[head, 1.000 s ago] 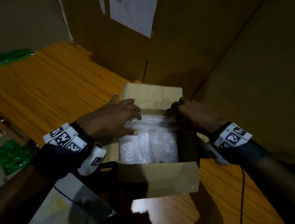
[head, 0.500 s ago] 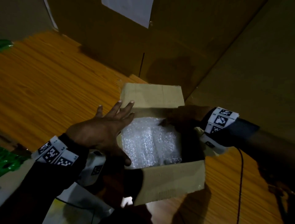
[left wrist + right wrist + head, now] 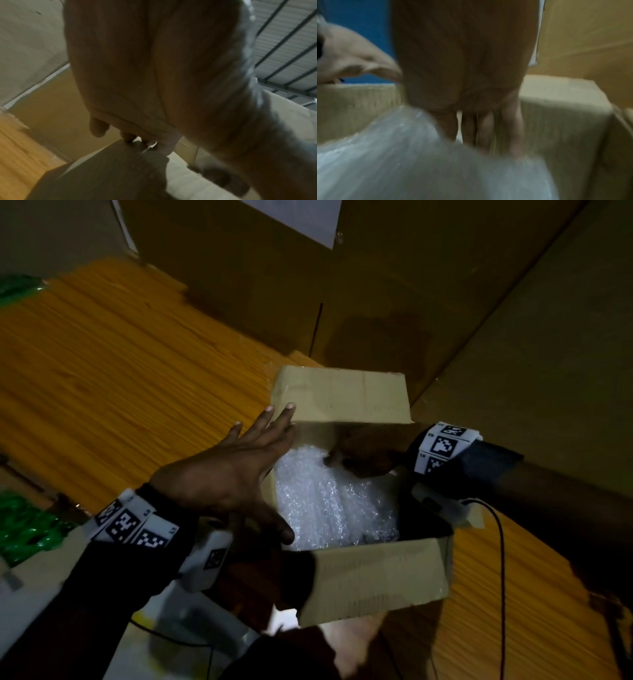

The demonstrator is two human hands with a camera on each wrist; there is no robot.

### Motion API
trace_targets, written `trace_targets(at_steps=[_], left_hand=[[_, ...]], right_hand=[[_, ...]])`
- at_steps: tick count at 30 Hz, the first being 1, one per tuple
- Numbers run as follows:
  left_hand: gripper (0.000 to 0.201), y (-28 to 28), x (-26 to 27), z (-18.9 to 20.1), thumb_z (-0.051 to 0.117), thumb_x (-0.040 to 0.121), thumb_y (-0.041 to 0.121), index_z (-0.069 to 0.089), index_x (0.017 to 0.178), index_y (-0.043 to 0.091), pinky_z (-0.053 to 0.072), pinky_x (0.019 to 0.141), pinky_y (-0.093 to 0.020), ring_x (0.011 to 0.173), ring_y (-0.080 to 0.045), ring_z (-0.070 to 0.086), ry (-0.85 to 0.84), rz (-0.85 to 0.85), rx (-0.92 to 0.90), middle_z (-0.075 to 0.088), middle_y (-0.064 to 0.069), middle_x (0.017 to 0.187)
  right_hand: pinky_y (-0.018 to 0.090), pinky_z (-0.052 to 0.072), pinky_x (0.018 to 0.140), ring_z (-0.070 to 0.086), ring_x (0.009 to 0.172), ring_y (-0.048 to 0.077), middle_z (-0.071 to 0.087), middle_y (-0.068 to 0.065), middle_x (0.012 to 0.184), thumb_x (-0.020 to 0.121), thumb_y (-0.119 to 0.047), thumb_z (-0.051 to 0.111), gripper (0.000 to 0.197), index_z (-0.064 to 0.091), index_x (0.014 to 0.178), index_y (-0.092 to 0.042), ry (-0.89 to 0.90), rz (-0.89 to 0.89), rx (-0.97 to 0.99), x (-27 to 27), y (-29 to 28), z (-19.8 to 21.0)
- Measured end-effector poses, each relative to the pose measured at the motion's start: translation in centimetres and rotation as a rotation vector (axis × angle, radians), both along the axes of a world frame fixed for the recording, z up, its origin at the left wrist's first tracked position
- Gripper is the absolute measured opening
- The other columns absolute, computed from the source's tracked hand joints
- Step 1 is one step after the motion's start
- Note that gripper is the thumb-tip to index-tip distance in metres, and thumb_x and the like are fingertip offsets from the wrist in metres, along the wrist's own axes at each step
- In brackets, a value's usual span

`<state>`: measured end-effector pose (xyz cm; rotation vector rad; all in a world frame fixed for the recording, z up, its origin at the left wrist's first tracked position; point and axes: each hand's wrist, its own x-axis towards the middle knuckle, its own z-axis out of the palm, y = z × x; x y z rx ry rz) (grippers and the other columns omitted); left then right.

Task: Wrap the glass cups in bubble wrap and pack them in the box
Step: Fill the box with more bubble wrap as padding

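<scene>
A small cardboard box (image 3: pixel 376 577) stands open on the wooden table, its far flap (image 3: pixel 342 395) upright. White bubble-wrapped bundles (image 3: pixel 329 501) fill its inside; no bare glass shows. My left hand (image 3: pixel 233 474) hovers over the box's left edge with fingers straight and spread, fingertips near the far flap. My right hand (image 3: pixel 363 453) reaches down into the far right of the box. In the right wrist view its straight fingers (image 3: pixel 484 129) push down against the bubble wrap (image 3: pixel 419 155) beside the box wall (image 3: pixel 556 121). The left wrist view shows the open palm (image 3: pixel 145 67) above the box flap (image 3: pixel 102 173).
Large cardboard panels (image 3: pixel 411 285) wall in the far and right sides of the wooden table (image 3: pixel 120 364). Green plastic items (image 3: pixel 24 525) lie at the left edge. A black cable (image 3: pixel 501 577) trails from the right wrist. A pale sheet (image 3: pixel 34 594) lies near left.
My left hand has lifted off the bubble wrap and spread its fingers over the box's left edge. My right hand has slid deeper along the far right inside wall.
</scene>
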<state>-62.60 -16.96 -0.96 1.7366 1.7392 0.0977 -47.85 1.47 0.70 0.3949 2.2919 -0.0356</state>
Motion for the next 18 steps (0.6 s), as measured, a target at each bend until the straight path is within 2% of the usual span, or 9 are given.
trace_targets(at_steps=[2, 4, 6, 8, 10, 13, 14, 16, 18], left_hand=[[0.153, 0.1, 0.0, 0.6, 0.040, 0.027, 0.106, -0.031, 0.145, 0.041, -0.018, 0.117, -0.040, 0.132, 0.004, -0.048, -0.032, 0.002, -0.024, -0.052, 0.030, 0.141], [0.152, 0.0, 0.2, 0.4, 0.045, 0.029, 0.102, -0.030, 0.145, 0.041, -0.019, 0.118, -0.041, 0.130, 0.005, -0.049, -0.003, 0.011, -0.042, -0.054, 0.031, 0.138], [0.154, 0.1, 0.3, 0.7, 0.052, 0.031, 0.096, -0.026, 0.150, 0.037, -0.019, 0.118, -0.041, 0.128, 0.005, -0.050, 0.015, 0.025, -0.073, -0.055, 0.030, 0.136], [0.156, 0.2, 0.4, 0.8, 0.052, 0.030, 0.095, -0.025, 0.152, 0.035, -0.019, 0.120, -0.043, 0.128, 0.004, -0.051, 0.038, 0.029, -0.085, -0.055, 0.029, 0.137], [0.158, 0.3, 0.4, 0.8, 0.053, 0.029, 0.094, -0.026, 0.152, 0.034, -0.019, 0.120, -0.043, 0.129, 0.001, -0.051, 0.048, 0.039, -0.097, -0.055, 0.028, 0.138], [0.157, 0.2, 0.4, 0.8, 0.057, 0.032, 0.093, -0.027, 0.151, 0.036, -0.021, 0.118, -0.042, 0.129, 0.002, -0.051, 0.049, 0.035, -0.098, -0.055, 0.030, 0.137], [0.157, 0.1, 0.4, 0.8, 0.059, 0.033, 0.093, -0.027, 0.151, 0.037, -0.022, 0.118, -0.042, 0.129, 0.002, -0.051, 0.045, 0.039, -0.099, -0.054, 0.031, 0.137], [0.156, 0.1, 0.4, 0.8, 0.063, 0.037, 0.091, -0.026, 0.152, 0.036, -0.023, 0.117, -0.042, 0.131, 0.001, -0.050, 0.046, 0.042, -0.108, -0.054, 0.030, 0.138], [0.152, -0.1, 0.6, 1.1, 0.064, 0.043, 0.089, -0.023, 0.154, 0.032, -0.022, 0.117, -0.045, 0.135, -0.005, -0.048, 0.091, 0.048, -0.113, -0.053, 0.024, 0.143]], right_hand=[[0.025, 0.037, 0.081, 0.058, 0.116, 0.027, 0.061, 0.007, 0.128, 0.096, -0.020, 0.060, 0.035, 0.061, 0.131, -0.024, 0.184, 0.018, -0.017, -0.2, 0.3, 0.6], [0.021, 0.033, 0.076, 0.061, 0.106, 0.020, 0.064, -0.004, 0.115, 0.092, -0.018, 0.064, 0.035, 0.066, 0.122, -0.034, 0.283, 0.052, -0.045, -0.2, 0.2, 1.5], [0.021, 0.034, 0.076, 0.059, 0.103, 0.014, 0.059, -0.013, 0.108, 0.095, -0.018, 0.061, 0.035, 0.065, 0.124, -0.036, 0.210, 0.012, -0.100, -0.2, 0.5, 1.6], [0.024, 0.039, 0.086, 0.056, 0.115, 0.014, 0.056, -0.014, 0.128, 0.101, -0.021, 0.052, 0.041, 0.053, 0.139, -0.038, 0.111, -0.009, -0.130, 0.2, 0.6, 1.2], [0.024, 0.033, 0.097, 0.046, 0.133, 0.020, 0.043, -0.006, 0.151, 0.106, -0.023, 0.042, 0.047, 0.038, 0.150, -0.035, 0.001, -0.032, -0.087, 0.8, 0.2, 2.0], [0.024, 0.027, 0.100, 0.029, 0.146, 0.027, 0.028, 0.012, 0.160, 0.107, -0.011, 0.036, 0.052, 0.015, 0.153, -0.002, 0.071, -0.002, -0.042, 0.8, -0.1, 3.1], [0.025, 0.026, 0.102, 0.031, 0.144, 0.025, 0.031, 0.010, 0.157, 0.106, -0.011, 0.039, 0.052, 0.018, 0.152, 0.000, 0.113, 0.018, -0.039, 1.1, 0.0, 3.2], [0.030, 0.030, 0.108, 0.040, 0.126, 0.009, 0.043, -0.013, 0.138, 0.104, -0.028, 0.048, 0.043, 0.047, 0.146, -0.019, 0.170, 0.059, -0.120, 2.4, 1.2, 2.2], [0.031, 0.041, 0.103, 0.050, 0.112, 0.004, 0.058, -0.014, 0.127, 0.102, -0.038, 0.052, 0.034, 0.062, 0.132, -0.029, 0.240, -0.088, -0.201, 3.0, 1.9, 2.8]])
